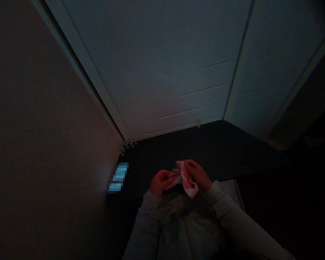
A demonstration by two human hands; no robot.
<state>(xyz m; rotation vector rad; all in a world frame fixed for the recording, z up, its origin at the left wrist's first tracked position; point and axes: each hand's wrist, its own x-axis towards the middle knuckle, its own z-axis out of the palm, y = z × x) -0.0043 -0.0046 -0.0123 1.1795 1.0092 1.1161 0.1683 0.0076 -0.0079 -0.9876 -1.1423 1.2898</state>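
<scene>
In dim light, my left hand [160, 181] pinches a small clear, shiny piece [174, 171] whose kind I cannot make out. My right hand [198, 174] grips a pink and white cloth [189, 184], its fingers closed over the upper edge. The cloth hangs in folds between both hands, and part of it lies against my left fingers. Both hands are close together in front of my body, over the near edge of a dark tabletop [219, 151].
Several small clear pieces [128, 145] stand in the back left corner. One similar piece [198, 123] is at the back edge. A bright, blurred-out rectangular screen [118, 177] leans near the left wall [70, 162]. A pale panel with embossed hearts [166, 89] rises behind the tabletop.
</scene>
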